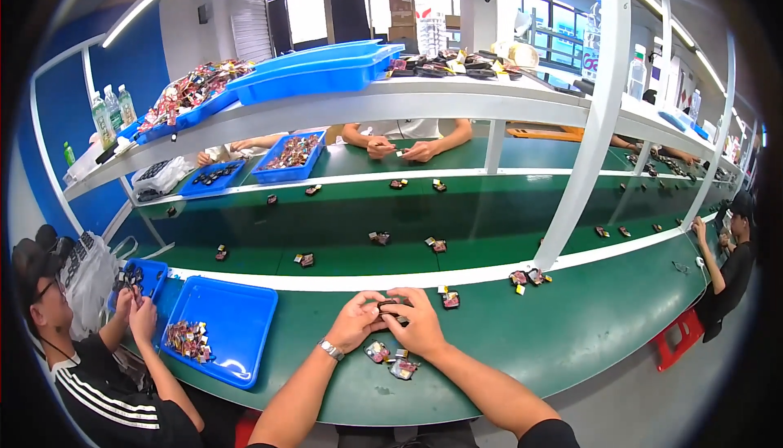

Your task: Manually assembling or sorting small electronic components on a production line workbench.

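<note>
My left hand (351,324) and my right hand (421,331) meet above the near green worktop (522,350). Between them is a small black casing (395,309), mostly covered by the fingers, which are closed around it from both sides. Just below my hands lie two small parts in clear wrap with reddish insides and pale tags, one part (377,352) nearer the left wrist and another part (403,369) beneath the right palm. Right of my fingers, a black part with a yellow-white tag (450,299) rests on the worktop.
A blue tray (245,305) holding small tagged parts (188,340) stands at left, beside a co-worker's hands. More parts lie by a white post (571,179) and along the green belt (351,220). A white shelf (391,105) crosses ahead, bearing blue trays. Other people sit opposite and right.
</note>
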Available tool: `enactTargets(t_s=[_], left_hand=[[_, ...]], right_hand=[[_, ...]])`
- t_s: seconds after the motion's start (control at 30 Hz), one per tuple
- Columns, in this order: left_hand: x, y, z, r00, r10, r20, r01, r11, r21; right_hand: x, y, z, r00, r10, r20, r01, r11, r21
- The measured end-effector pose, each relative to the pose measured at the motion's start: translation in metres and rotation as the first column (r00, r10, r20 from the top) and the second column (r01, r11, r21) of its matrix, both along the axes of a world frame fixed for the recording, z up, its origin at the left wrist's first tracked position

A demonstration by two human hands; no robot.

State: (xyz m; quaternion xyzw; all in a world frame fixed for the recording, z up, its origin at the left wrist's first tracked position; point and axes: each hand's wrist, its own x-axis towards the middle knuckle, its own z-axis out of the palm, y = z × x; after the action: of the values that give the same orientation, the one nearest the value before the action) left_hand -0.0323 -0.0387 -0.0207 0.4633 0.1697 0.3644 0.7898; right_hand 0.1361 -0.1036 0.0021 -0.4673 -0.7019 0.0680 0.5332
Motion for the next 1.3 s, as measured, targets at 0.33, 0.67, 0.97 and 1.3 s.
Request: enactTargets(t_s=[0.33, 0.67, 0.97, 1.3], left_hand=[[0.001, 0.001, -0.009, 1.0, 0.026, -0.006, -0.026, 1.0, -0.002], [0.0, 0.0, -0.003, 1.0, 0.019, 0.02, -0.019, 0.999, 0.026], [0.001, -0.002, -0.007, 0.999, 0.042, -0.001, -0.042, 0.998, 0.051], [-0.001, 0.0, -0.006, 0.999, 0.048, -0.012, -0.047, 0.997, 0.054]], right_hand=[[-0.003, -0.001, 0.007, 0.987, -0.034, 0.156, 0.015, 0.992, 0.122], [0.001, -0.002, 0.008, 0.998, -0.01, 0.06, 0.007, 0.999, 0.054], [-0.002, 0.001, 0.001, 0.996, 0.061, -0.068, -0.06, 0.998, 0.012], [-0.006, 0.0, 0.008, 0.999, 0.01, 0.046, -0.013, 0.999, 0.05]])
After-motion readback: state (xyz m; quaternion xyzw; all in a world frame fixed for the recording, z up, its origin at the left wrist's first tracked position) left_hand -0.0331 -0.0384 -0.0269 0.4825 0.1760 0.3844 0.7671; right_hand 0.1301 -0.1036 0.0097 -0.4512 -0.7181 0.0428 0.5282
